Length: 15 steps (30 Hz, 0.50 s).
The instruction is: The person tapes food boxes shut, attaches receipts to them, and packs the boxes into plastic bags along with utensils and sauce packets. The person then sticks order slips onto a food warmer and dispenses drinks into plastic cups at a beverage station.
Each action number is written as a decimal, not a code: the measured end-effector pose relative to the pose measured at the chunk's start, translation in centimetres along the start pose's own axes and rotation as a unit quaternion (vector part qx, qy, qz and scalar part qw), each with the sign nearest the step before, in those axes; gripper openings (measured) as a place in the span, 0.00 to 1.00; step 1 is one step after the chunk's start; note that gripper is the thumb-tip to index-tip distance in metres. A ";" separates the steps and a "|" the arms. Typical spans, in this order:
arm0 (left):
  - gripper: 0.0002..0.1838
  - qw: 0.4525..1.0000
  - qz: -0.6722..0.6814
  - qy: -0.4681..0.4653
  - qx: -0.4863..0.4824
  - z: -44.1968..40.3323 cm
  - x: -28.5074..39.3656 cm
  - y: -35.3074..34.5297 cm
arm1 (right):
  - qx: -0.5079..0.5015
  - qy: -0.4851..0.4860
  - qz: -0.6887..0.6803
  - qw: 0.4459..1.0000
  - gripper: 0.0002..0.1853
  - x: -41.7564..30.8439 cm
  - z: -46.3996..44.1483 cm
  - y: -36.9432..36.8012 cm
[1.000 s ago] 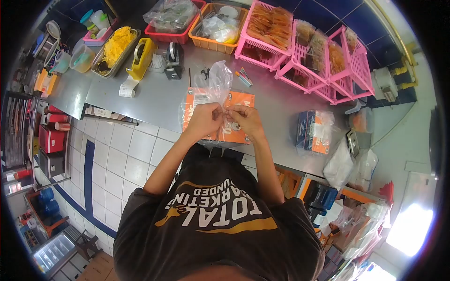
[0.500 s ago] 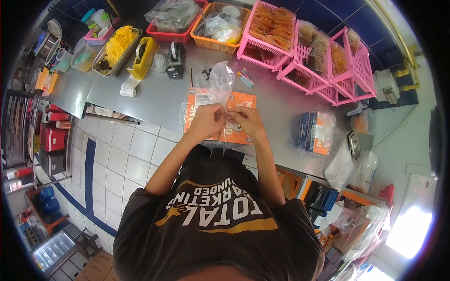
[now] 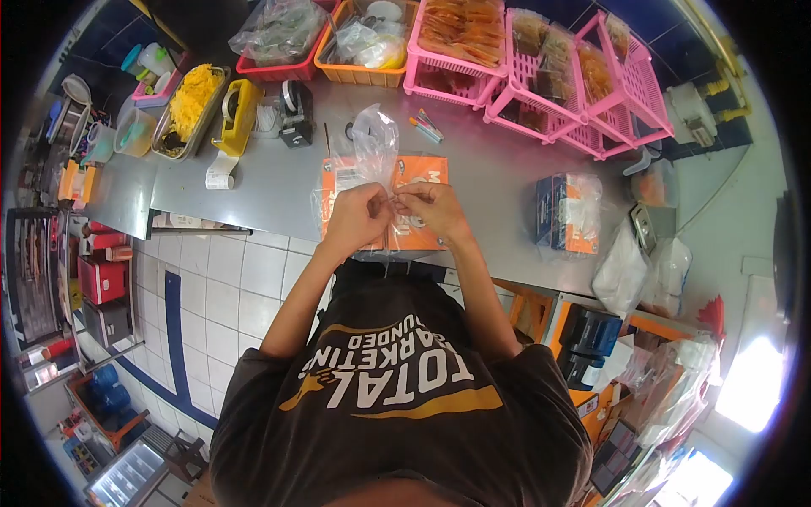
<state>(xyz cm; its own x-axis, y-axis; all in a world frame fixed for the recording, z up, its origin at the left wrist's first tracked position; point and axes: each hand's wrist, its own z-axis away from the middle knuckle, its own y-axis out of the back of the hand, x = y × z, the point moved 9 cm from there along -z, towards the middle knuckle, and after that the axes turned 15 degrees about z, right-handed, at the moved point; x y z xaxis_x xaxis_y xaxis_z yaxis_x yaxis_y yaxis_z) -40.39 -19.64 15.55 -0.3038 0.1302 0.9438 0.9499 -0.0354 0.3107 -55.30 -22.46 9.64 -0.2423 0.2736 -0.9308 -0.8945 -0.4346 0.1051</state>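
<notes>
Silver metal tray (image 3: 211, 118): heaped with yellow shredded food, well off to the left of the orange printed box (image 3: 427, 167) and farther back.
Yellow plastic tape dispenser (image 3: 238, 118): back-left of the box, a white paper strip (image 3: 220, 171) at its near end.
Black tape dispenser (image 3: 296, 117): upright, back-left of the box.
Left hand (image 3: 359, 213): over the box's left part, fingers curled in, tips pinched on the clear plastic bag (image 3: 376, 139).
Clear bag: around the box, its loose end standing up behind the hands.
Right hand (image 3: 431, 211): over the box's right part, thumb and finger nearly closed on the gathered plastic, meeting the left fingertips; whether it is knotted, I cannot tell.
Colored pens (image 3: 426, 127): just behind the box.
Blue-and-orange box (image 3: 568, 213): plastic-wrapped, well to the right of the orange box.
</notes>
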 end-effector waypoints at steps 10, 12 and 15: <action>0.03 1.000 0.014 0.000 -0.008 -0.2 -0.7 -0.4 | -0.015 0.024 0.028 0.999 0.12 -0.4 0.0 -0.3; 0.03 1.000 0.006 -0.030 -0.001 -0.2 -0.3 -0.5 | -0.009 0.027 0.014 0.999 0.10 0.1 -0.2 -0.5; 0.03 0.997 -0.067 -0.046 -0.015 0.0 -0.3 -0.4 | 0.038 0.074 0.083 0.993 0.09 -1.0 0.2 0.1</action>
<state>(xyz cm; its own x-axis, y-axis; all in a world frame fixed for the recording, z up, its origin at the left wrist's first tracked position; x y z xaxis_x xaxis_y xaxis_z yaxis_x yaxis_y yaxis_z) -40.68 -19.68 15.10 -0.4183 0.2268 0.8795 0.8981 -0.0416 0.4378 -55.26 -22.64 10.69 -0.3361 0.0719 -0.9391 -0.8742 -0.3947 0.2827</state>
